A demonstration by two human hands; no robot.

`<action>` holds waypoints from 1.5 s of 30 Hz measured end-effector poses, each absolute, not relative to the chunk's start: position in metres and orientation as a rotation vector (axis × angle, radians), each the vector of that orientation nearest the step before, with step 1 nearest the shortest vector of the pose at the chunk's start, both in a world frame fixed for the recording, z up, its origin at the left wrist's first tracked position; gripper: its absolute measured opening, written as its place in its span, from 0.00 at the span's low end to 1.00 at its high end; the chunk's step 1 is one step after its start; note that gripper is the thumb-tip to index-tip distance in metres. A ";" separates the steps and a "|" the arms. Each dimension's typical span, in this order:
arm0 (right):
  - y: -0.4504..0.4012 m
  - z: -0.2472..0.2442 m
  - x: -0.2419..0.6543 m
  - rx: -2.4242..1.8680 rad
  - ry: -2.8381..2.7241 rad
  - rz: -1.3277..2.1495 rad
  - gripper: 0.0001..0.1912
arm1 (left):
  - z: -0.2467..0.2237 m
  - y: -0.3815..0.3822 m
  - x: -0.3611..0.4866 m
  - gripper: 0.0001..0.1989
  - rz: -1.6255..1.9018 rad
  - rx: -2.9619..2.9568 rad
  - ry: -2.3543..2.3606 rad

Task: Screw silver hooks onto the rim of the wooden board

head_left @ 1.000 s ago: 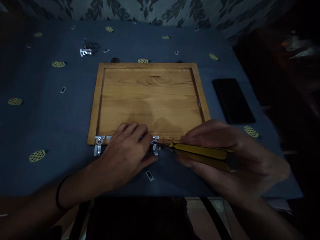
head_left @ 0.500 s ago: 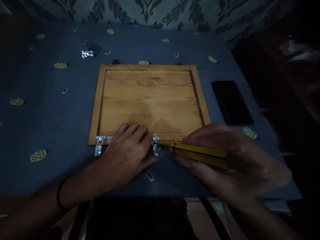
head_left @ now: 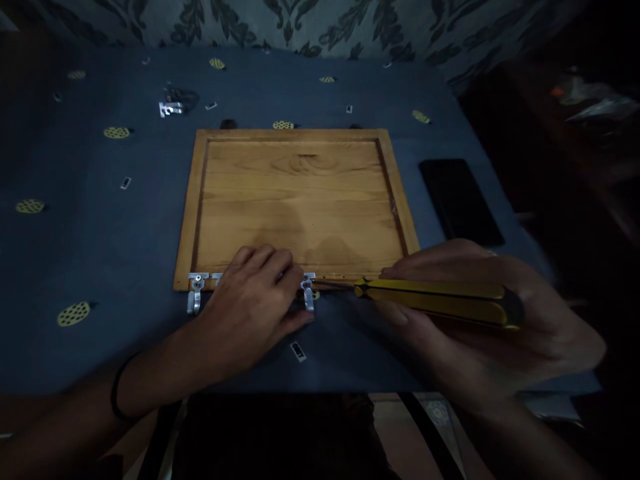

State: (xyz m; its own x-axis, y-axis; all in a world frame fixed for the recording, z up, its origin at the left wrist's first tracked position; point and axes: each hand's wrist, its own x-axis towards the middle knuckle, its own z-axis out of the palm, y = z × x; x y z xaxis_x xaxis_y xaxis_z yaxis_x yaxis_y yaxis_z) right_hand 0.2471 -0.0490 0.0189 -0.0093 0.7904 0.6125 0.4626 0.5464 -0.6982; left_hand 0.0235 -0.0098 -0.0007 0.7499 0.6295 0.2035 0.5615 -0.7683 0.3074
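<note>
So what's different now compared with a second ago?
The right hand has shifted slightly right, and the handle of the yellow screwdriver in its grip has moved right with it, more of it now showing. Nothing was let go. The left hand, wooden panel and phone stayed put.

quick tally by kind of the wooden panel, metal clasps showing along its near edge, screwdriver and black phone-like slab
wooden panel: 1
metal clasps showing: 3, one mostly behind the left hand
yellow screwdriver: 1
black phone-like slab: 1
total: 6
</note>
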 end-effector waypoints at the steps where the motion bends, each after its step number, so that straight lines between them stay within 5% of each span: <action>1: -0.049 0.018 0.247 -1.051 -1.686 0.335 0.16 | -0.001 -0.010 0.024 0.17 0.440 2.719 0.940; 19: -0.051 0.014 0.245 -1.050 -1.721 0.313 0.13 | 0.000 -0.010 0.024 0.16 0.416 2.733 0.947; 39: -0.053 0.027 0.244 -1.094 -1.847 0.465 0.21 | 0.000 -0.010 0.024 0.15 0.395 2.737 0.952; 45: -0.051 0.029 0.245 -1.078 -1.870 0.459 0.14 | 0.000 -0.010 0.025 0.14 0.365 2.738 0.967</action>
State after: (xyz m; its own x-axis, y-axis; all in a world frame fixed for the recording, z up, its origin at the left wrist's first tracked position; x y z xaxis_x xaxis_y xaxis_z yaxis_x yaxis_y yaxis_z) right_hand 0.2445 -0.0510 0.0295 -0.2137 0.8273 0.5196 0.4925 0.5506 -0.6740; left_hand 0.0246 -0.0098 -0.0001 0.7535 0.6376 0.1603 0.5843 -0.7612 0.2814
